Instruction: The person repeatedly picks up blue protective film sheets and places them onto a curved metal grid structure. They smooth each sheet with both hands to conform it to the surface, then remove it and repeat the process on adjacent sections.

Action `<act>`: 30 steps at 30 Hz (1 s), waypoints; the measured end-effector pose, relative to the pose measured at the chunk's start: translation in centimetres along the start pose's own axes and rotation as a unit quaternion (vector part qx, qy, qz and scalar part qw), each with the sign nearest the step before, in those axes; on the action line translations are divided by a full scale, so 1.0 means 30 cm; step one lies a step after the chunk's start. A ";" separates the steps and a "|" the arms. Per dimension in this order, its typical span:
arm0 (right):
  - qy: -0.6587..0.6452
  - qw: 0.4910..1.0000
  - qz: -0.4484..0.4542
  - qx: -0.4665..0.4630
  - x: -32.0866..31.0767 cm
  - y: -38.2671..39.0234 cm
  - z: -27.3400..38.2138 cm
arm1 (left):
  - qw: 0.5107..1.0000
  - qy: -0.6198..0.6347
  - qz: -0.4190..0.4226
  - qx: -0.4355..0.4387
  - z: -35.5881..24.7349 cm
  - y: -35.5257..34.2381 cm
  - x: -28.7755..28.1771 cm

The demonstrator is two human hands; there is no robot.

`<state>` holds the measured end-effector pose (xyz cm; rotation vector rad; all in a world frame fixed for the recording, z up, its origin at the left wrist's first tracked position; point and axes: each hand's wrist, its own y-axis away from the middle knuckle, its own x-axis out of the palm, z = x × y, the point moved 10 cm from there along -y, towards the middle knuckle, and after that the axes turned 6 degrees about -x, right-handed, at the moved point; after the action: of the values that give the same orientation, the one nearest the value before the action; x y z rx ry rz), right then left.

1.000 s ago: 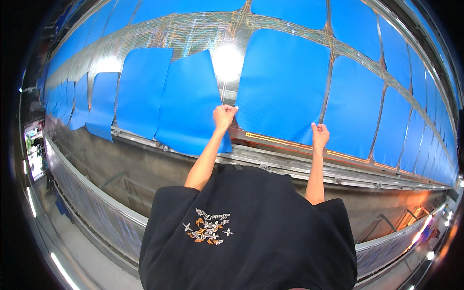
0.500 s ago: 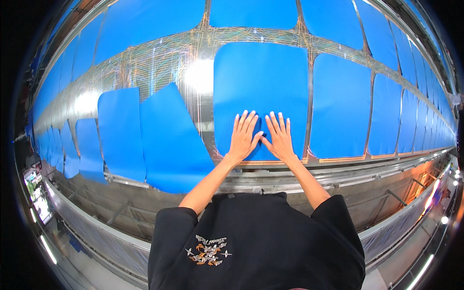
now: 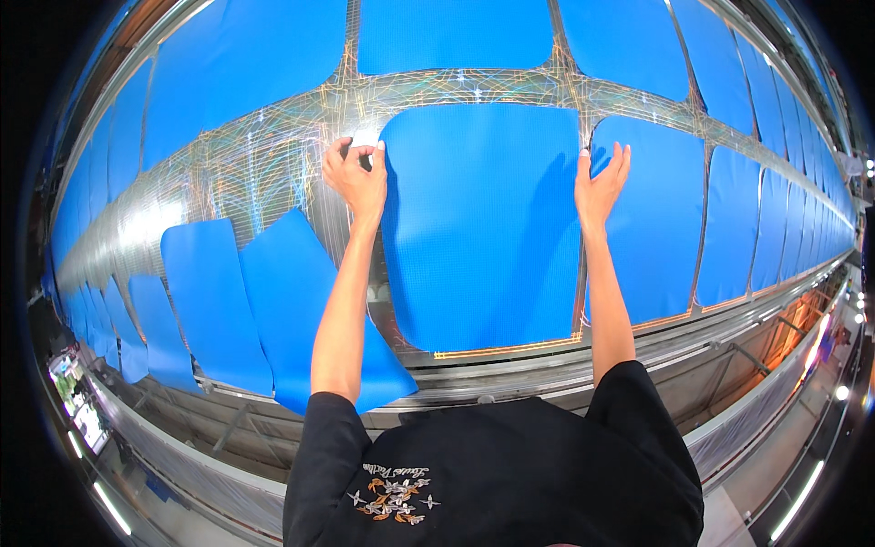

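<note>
A blue, finely ribbed sheet with rounded corners [image 3: 481,228] lies in front of me on a grey metal table top [image 3: 228,178]. My left hand [image 3: 355,182] is at its upper left edge, fingers curled, with thumb and a fingertip pinched together at the sheet's border. At the upper right edge is my right hand [image 3: 602,187], fingers stretched and apart. Its thumb is by the gap between this sheet and the neighbouring blue sheet [image 3: 649,219], and its other fingers are over that neighbour. Whether the right fingertips touch either sheet, I cannot tell.
Overlapping blue sheets [image 3: 205,310] lie askew at the left, one [image 3: 305,319] reaching past the table's near edge. More blue sheets [image 3: 456,36] fill the far row. A metal rail [image 3: 510,378] runs along the near edge. Fine coloured scratch-like lines cover the bare metal.
Both hands have left the middle of the sheet, where they lay flat side by side. They have moved apart and farther away, to its left and right edges. The view has shifted slightly.
</note>
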<state>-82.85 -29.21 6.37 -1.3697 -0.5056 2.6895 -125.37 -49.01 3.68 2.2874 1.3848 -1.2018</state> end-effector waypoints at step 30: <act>0.018 0.871 0.268 -0.411 0.387 0.149 0.481 | 0.999 0.004 0.017 0.027 -0.027 -0.001 0.059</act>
<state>-100.96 -34.54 3.80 -1.9765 -1.6286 2.9698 -124.58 -47.42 2.92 2.3452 1.3270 -1.2363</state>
